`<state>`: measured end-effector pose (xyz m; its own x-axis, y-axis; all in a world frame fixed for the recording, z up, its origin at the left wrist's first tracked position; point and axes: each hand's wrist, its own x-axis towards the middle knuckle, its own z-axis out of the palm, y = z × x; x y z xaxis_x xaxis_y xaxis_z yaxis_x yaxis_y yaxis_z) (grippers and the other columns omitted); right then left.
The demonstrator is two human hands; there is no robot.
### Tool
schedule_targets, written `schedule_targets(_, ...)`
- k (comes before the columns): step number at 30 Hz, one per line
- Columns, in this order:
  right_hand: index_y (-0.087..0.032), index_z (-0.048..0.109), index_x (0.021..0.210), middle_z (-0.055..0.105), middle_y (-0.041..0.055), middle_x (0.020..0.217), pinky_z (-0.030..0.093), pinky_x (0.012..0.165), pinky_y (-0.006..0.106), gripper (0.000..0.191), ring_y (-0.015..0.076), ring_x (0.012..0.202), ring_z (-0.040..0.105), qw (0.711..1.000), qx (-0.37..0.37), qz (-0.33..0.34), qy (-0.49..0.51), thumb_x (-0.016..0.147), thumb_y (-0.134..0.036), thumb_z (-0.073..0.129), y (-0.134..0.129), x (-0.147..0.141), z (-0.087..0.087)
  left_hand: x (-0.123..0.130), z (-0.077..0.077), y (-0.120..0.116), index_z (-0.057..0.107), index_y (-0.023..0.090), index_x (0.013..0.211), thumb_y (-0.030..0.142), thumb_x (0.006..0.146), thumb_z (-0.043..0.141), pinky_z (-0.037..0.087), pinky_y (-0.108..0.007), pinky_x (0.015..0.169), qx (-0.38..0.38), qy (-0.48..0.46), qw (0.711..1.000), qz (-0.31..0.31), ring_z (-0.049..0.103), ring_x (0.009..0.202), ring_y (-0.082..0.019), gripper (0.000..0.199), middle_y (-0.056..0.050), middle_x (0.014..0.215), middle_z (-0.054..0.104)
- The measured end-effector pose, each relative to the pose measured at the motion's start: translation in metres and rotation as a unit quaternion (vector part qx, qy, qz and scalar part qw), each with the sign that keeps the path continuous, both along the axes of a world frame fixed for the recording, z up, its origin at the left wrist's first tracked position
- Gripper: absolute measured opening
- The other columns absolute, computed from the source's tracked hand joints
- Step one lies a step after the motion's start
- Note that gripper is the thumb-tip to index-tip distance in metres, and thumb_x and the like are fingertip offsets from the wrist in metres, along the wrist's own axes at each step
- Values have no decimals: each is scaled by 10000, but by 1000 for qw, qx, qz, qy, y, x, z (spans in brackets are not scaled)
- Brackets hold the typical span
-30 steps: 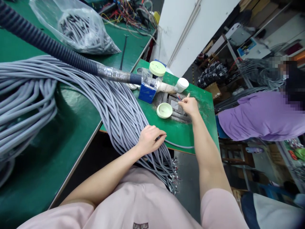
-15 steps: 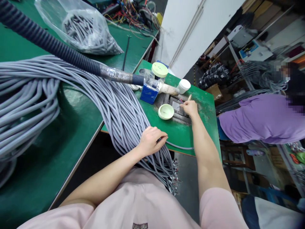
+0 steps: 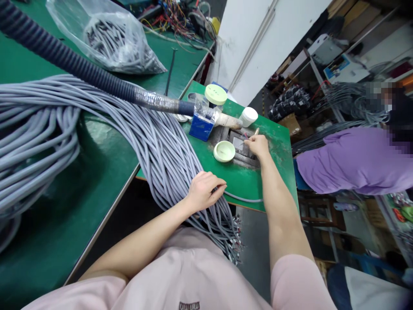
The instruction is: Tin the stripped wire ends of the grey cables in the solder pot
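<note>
My right hand [image 3: 257,145] is closed in a pinch on the end of a grey cable, its thin coloured wires [image 3: 245,136] poking out above a square metal plate [image 3: 238,144] set in a dark, sooty frame. Most of that end is hidden by my fingers. My left hand [image 3: 205,189] lies on a thick bundle of grey cables [image 3: 171,150], its fingers curled together; what they hold, if anything, is hidden. From beside it a single grey cable [image 3: 243,198] runs right, passing under my right forearm. Just left of the plate sits a pale green bowl-like tub [image 3: 225,151].
A black corrugated hose [image 3: 97,75] ends in a nozzle [image 3: 229,121] by a blue box [image 3: 201,127]. Behind stand a lidded jar [image 3: 216,94] and a white tub [image 3: 248,116]. A plastic bag [image 3: 119,43] holds cut cables. To the right is a person in a purple top [image 3: 358,159].
My right hand has shifted very slightly, and the wire ends by its fingertips sit a little differently over the metal plate. My left hand stays in place on the cable bundle.
</note>
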<state>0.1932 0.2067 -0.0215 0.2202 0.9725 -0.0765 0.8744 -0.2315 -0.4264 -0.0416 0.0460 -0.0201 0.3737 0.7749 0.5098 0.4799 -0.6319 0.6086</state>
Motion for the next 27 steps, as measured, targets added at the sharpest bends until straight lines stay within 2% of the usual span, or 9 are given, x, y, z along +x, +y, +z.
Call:
schedule_targets(6,-161,541,535,456,-25,498,294,551,257,240,108,525,403,983,76,115,125,702,-325,596,-25,-11,31,0,0,1,627,188,848,236,875,568,354,-300,651,8,-4,1000,-5,559,645,-129,80,6,684,654)
schedule_targets(10,-161,532,543,446,-35,511,268,542,248,252,98,527,380,968,69,195,142,709,-343,585,-40,-33,38,1,0,0,629,189,844,242,877,567,354,-302,649,7,3,1000,-3,561,647,-130,88,5,687,659)
schedule_targets(18,-161,613,592,566,-4,604,245,560,255,244,121,597,461,967,13,252,18,770,-324,578,-44,-66,33,1,0,1,632,185,834,243,885,554,353,-299,646,19,6,1000,-1,556,644,-129,110,4,677,655)
schedule_targets(23,-206,708,793,701,30,805,280,584,266,209,178,742,591,962,-18,260,-87,821,-313,531,-48,-75,37,1,1,1,633,180,833,238,883,557,354,-298,646,19,4,1000,0,553,644,-127,108,7,681,654)
schedule_targets(27,-202,711,855,722,87,911,342,622,285,256,235,845,639,954,-34,248,-164,852,-339,495,-49,-76,37,1,2,1,634,180,829,242,888,548,352,-296,642,19,1,1000,-1,547,635,-123,121,6,674,650)
